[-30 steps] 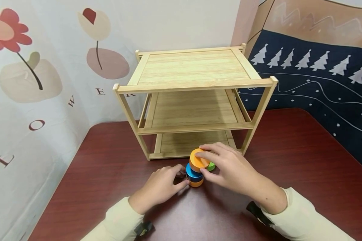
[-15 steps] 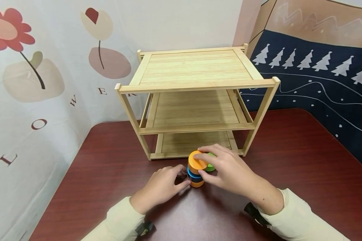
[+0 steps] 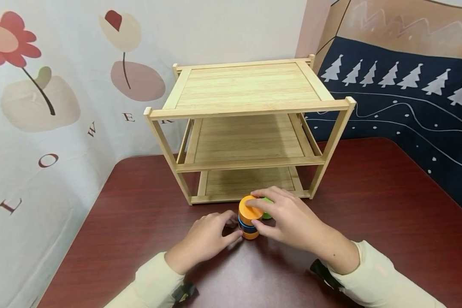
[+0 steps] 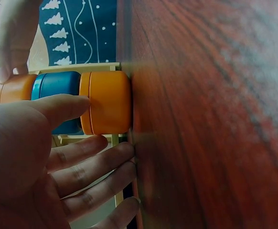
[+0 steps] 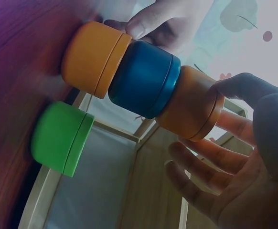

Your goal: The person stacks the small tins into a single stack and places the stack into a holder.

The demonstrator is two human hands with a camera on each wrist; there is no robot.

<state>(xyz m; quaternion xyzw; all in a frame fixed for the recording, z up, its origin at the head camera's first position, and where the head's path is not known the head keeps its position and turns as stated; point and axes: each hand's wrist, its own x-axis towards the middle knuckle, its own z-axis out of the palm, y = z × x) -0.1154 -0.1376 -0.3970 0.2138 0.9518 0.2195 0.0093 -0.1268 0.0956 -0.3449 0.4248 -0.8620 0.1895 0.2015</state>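
Three round containers stand stacked: orange (image 3: 250, 236) (image 4: 111, 102) (image 5: 91, 57) at the bottom, blue (image 3: 247, 228) (image 4: 58, 85) (image 5: 141, 78) in the middle, and another orange container (image 3: 245, 214) (image 5: 187, 102) on top. My right hand (image 3: 298, 220) (image 5: 239, 186) grips the top one between thumb and fingers. Beside the lower containers, my left hand (image 3: 204, 237) (image 4: 26, 152) has its thumb against the bottom one's lid edge, its other fingers loosely extended. A green container (image 3: 267, 215) (image 5: 58, 138) stands just behind, partly hidden by my right hand in the head view.
A three-level wooden rack (image 3: 250, 164) stands directly behind the containers on the dark red table (image 3: 138, 184). Printed cloths hang at the left and right, the right one (image 3: 377, 102) dark blue with white trees.
My right hand has moved slightly down and left with the top orange container, which now sits lower and more in line over the blue one. My left hand stays nearly still.
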